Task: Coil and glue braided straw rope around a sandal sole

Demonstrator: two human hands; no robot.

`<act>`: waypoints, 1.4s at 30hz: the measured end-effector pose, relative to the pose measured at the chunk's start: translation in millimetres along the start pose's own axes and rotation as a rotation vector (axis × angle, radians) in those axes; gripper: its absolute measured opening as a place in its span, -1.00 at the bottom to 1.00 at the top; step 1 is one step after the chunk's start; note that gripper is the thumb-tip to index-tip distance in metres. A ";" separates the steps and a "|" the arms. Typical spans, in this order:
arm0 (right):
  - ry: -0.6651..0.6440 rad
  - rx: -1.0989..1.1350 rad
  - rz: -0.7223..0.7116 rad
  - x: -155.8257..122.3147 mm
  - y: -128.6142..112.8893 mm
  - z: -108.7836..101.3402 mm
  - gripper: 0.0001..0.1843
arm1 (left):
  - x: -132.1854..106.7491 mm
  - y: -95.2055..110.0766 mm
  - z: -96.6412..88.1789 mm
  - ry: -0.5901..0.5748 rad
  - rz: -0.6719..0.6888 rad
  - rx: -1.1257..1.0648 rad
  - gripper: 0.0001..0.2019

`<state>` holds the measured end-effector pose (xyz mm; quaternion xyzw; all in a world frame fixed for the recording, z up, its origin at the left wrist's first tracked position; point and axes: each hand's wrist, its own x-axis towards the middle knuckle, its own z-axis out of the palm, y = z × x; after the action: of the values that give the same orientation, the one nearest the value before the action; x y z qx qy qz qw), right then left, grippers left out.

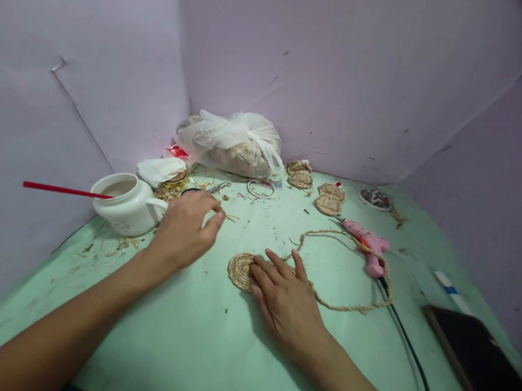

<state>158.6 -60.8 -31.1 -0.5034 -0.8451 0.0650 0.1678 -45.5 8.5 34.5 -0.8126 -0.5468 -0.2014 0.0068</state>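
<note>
A flat spiral coil of braided straw-coloured rope (240, 271) lies on the table. My right hand (287, 297) rests flat on the coil's right side, fingers stretched and partly covering it. From there the loose rope (342, 308) loops out to the right. To the left, my left hand (188, 226) hovers above the table with thumb and forefinger pinched together. A thin fibre strand (232, 217) sticks out at those fingertips. Just behind this hand lie what look like scissors (219, 187), partly hidden by it.
A white mug (127, 209) with a red stick (67, 190) stands left. Behind are a tied plastic bag (237, 148), a ring (260, 188) and woven rope pieces (330, 200). A pink glue gun (368, 243) with a black cord and a dark phone-like slab (478, 363) lie right.
</note>
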 end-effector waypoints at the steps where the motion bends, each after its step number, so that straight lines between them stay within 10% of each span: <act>1: 0.015 0.004 -0.004 0.1 -0.1 1.3 -0.64 | 1.5 -4.3 -2.0 0.037 -0.029 -0.025 -0.71; 10: 0.056 0.065 -0.053 0.1 1.3 5.8 -0.67 | -17.9 23.2 26.7 -0.415 0.286 -0.099 -0.60; 20: 0.292 0.088 0.000 -3.7 14.2 5.8 -0.63 | -12.7 21.2 20.3 -0.203 0.163 -0.151 -0.71; 31: 0.397 0.116 -0.231 4.0 19.9 5.3 -0.65 | -24.2 36.8 39.3 -0.378 0.266 -0.066 -0.85; 42: 0.764 0.137 0.084 -0.9 41.0 -18.2 -0.79 | -25.6 38.2 39.2 -0.414 0.249 0.008 -0.83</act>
<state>199.4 -42.8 -25.8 -0.5130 -0.6943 -0.0641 0.5006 -7.1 -20.5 -2.1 -0.8978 -0.4327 -0.0262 -0.0775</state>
